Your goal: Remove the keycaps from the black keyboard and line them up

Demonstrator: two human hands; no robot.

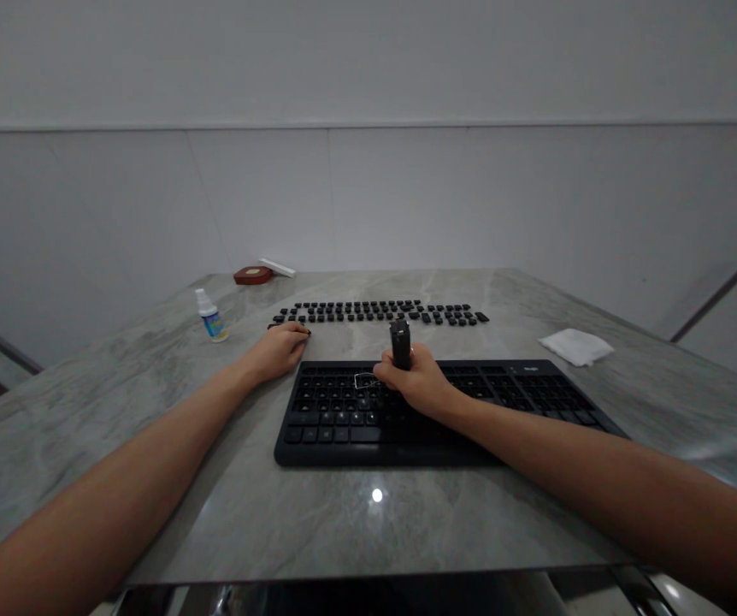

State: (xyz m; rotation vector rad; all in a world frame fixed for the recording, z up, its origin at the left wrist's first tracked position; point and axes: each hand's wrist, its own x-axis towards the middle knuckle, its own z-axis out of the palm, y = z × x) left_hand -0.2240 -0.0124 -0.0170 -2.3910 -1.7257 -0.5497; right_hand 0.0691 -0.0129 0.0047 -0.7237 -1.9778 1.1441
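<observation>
Keyboard [368,419], keycaps [374,316] on marbled tabletop [266,530]

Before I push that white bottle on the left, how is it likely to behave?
The white bottle would probably tip easily, since it stands tall and narrow on its base. It may slide readily too, as the tabletop looks smooth and glossy. If knocked over, it could roll, its body looking rounded.

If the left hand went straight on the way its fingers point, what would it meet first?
Probably the nearest row of loose black keycaps, just ahead of the left hand. Depth and finger angle are unclear; a flatter line might lead to the black tool in the right hand.
</observation>
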